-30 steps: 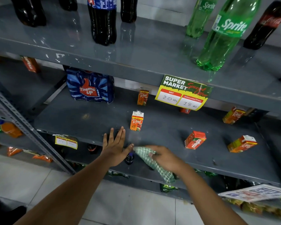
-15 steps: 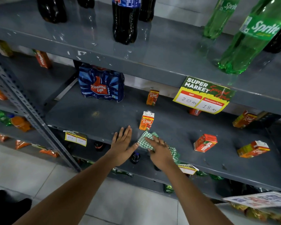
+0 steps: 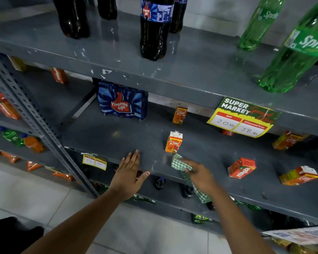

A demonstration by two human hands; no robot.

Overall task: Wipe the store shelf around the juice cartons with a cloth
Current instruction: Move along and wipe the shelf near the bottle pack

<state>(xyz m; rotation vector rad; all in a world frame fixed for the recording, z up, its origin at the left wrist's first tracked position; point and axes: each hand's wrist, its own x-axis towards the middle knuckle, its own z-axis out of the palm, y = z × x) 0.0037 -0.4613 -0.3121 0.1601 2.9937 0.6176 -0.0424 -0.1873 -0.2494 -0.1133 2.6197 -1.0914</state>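
Note:
The grey metal shelf (image 3: 117, 143) holds several small juice cartons. An upright orange Real carton (image 3: 173, 142) stands near the front, another (image 3: 180, 114) behind it. A red Maaza carton (image 3: 241, 167) and an orange carton (image 3: 299, 176) lie on their sides to the right. My right hand (image 3: 200, 176) grips a green-and-white checked cloth (image 3: 178, 163), pressed on the shelf just below the front carton, with its tail hanging over the edge. My left hand (image 3: 129, 173) lies flat, fingers apart, on the shelf's front edge.
A blue Thums Up pack (image 3: 122, 101) stands at the back left. Above, dark cola bottles (image 3: 155, 28) and green Sprite bottles (image 3: 292, 52) stand on the upper shelf, where a yellow price tag (image 3: 243, 118) hangs. A slotted upright post (image 3: 35, 121) rises at left.
My right hand brought the cloth from the shelf's front edge up onto the shelf beside the front carton. The left hand stayed flat on the edge. The view shifted left.

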